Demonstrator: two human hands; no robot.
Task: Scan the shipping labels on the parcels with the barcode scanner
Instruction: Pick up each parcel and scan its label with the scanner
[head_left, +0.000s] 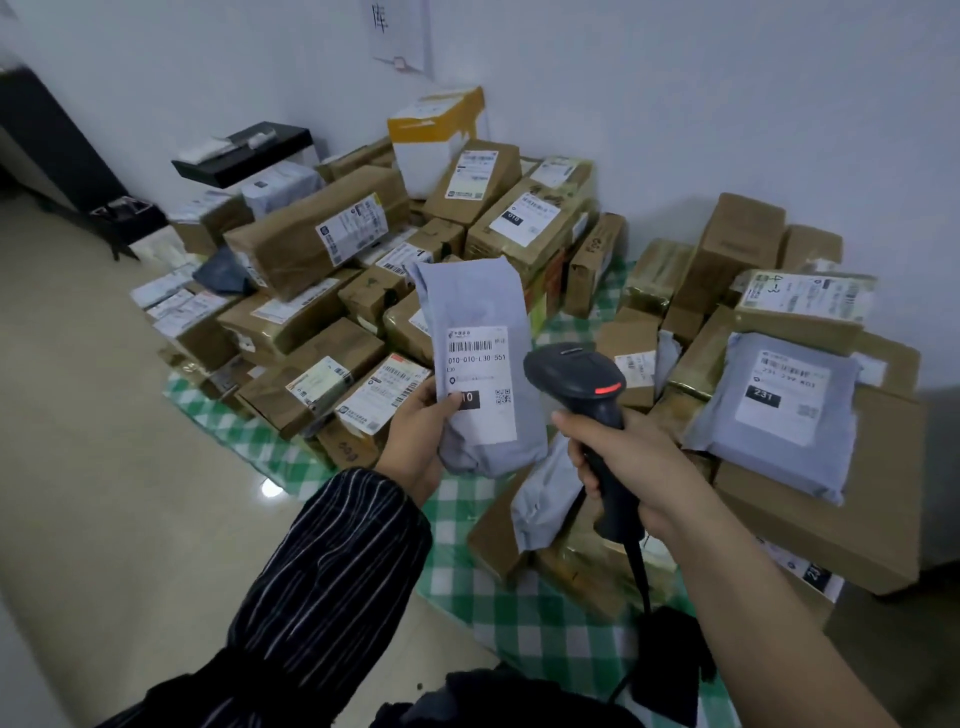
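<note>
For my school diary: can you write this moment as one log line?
left hand: holds grey mailer upright | right hand: grips barcode scanner beside label | scanner red light: on

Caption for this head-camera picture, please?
Left hand holds a grey mailer upright; right hand grips the barcode scanner beside its label.

Grey mailer (480, 332) upright, label (480, 382) facing black scanner (576, 374)

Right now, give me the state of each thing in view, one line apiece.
left hand, holds the grey mailer, thumb on its label
grey mailer, held upright, label facing the camera
barcode scanner, held beside the mailer, red light lit
right hand, grips the scanner handle
second grey mailer, lying label-up on a brown box
cardboard boxes, piled, closed
checked cloth, spread under the pile
</note>
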